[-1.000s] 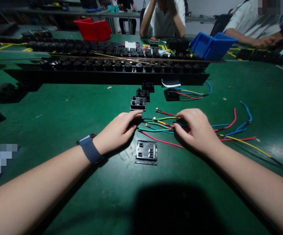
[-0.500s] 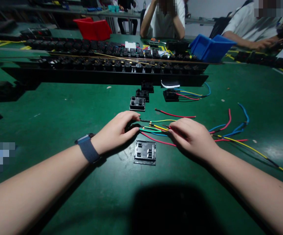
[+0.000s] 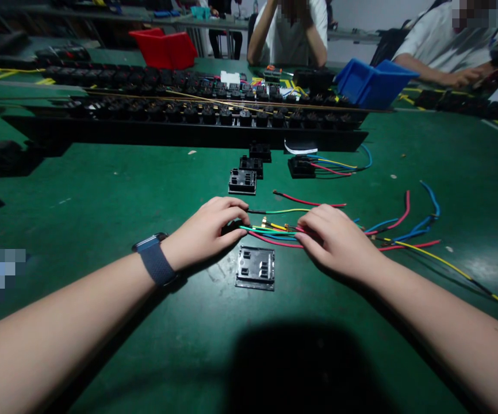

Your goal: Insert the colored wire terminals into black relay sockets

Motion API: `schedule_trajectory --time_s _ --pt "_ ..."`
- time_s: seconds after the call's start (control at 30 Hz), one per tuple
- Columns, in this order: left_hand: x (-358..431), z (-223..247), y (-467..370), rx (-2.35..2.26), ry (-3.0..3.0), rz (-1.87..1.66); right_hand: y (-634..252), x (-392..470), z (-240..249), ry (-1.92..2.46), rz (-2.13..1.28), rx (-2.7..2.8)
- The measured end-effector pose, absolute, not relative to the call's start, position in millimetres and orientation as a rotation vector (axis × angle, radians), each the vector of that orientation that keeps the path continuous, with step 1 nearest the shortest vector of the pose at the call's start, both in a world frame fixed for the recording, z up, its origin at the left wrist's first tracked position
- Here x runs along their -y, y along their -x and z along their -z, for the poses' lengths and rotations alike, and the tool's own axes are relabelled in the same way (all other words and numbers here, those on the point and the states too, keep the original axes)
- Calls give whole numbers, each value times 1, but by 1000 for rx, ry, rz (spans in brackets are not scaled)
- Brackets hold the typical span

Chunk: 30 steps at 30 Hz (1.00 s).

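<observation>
Several coloured wires stretch between my two hands just above the green table. My left hand [image 3: 214,227], with a dark watch on its wrist, pinches the left end of a green wire [image 3: 270,232] between thumb and fingers. Around the wires' right part close the fingers of my right hand [image 3: 335,236]; how many it grips is hidden. Yellow wire ends [image 3: 277,226] with metal terminals show between the hands. Below the wires lies a square black plastic plate [image 3: 255,267] with raised slots. A red wire [image 3: 309,200] rests beyond my right hand.
Three similar black plates, the nearest one [image 3: 242,181], lie in a line ahead. Beside them sits a black piece with wires [image 3: 301,167]. Long black rails [image 3: 188,135] cross the table behind. A red bin [image 3: 163,49] and blue bin [image 3: 374,83] stand farther back, near seated people.
My right hand's fingers have shifted slightly on the wires, and the yellow wire ends have moved. My left thumb and fingers have come closer together at the green wire.
</observation>
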<state>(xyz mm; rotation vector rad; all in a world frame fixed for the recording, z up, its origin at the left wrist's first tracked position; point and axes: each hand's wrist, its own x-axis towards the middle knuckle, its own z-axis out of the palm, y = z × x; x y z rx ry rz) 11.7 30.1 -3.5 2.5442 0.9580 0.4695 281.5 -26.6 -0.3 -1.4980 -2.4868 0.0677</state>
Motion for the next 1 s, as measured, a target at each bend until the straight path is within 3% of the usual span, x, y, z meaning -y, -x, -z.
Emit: schedule_trajectory --time_s 1.0 --pt "-29 1 -12 -937 -2555 -490 -282 29 -1 1224 -138 2379"
